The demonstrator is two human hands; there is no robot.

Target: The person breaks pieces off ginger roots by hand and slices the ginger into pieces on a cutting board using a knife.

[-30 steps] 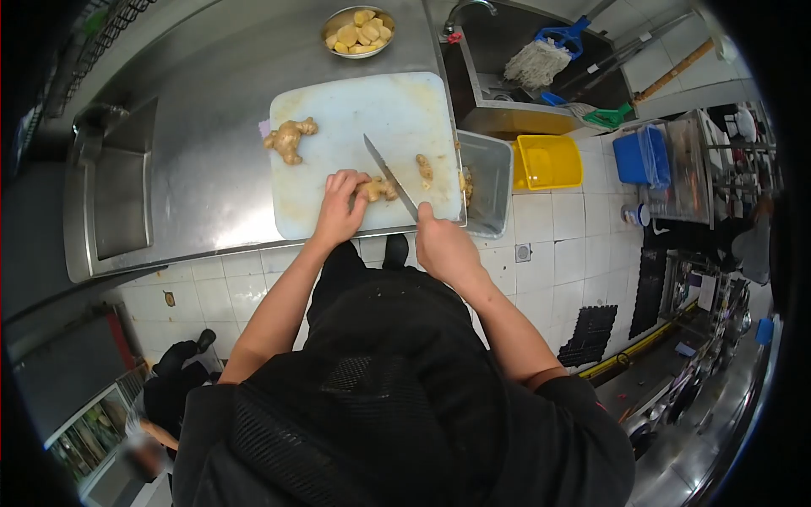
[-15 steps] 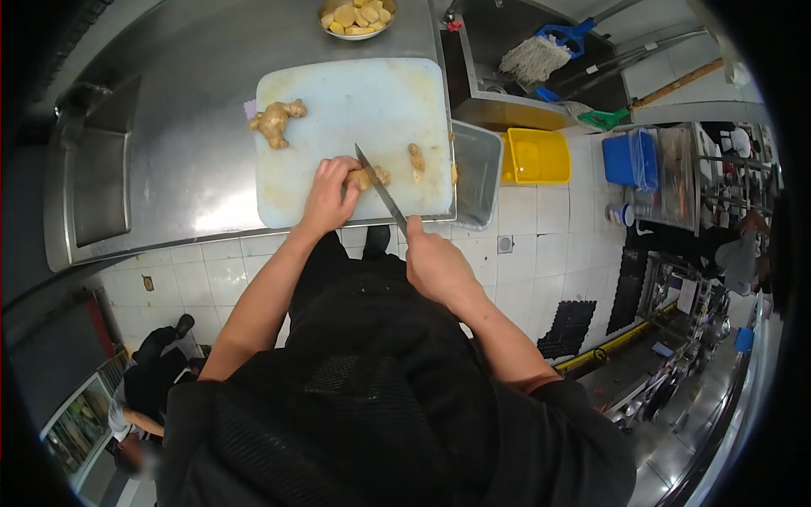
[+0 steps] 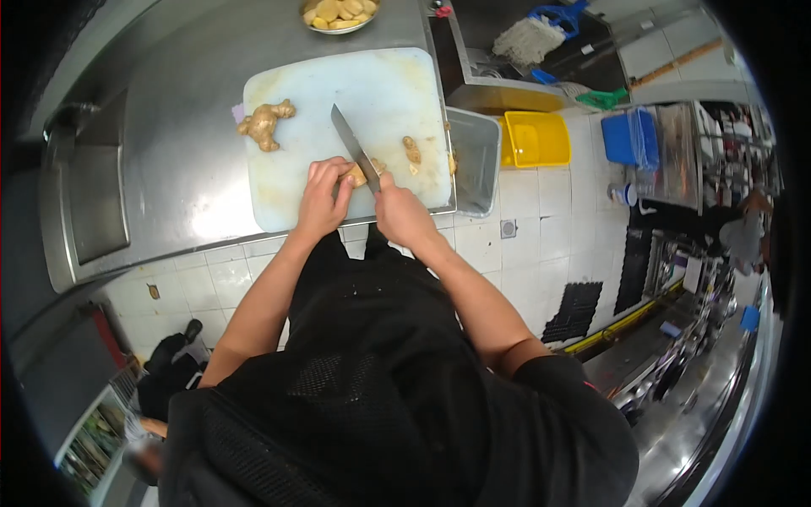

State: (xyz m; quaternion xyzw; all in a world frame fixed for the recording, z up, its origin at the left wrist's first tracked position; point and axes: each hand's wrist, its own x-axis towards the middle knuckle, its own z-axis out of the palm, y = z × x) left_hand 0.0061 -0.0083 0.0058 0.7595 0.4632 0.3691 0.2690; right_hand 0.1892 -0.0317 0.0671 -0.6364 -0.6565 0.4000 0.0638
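Holding ginger (image 3: 358, 176) near the board's (image 3: 338, 89) edge, the left hand (image 3: 323, 197) has open room beyond; the right hand (image 3: 407, 218) grips a knife (image 3: 351, 139).

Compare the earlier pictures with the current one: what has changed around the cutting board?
The right hand and its knife have moved forward and left, nearer the left hand. Nothing was taken up or let go; the left hand still steadies the ginger piece. The large ginger root and the bowl kept their places.
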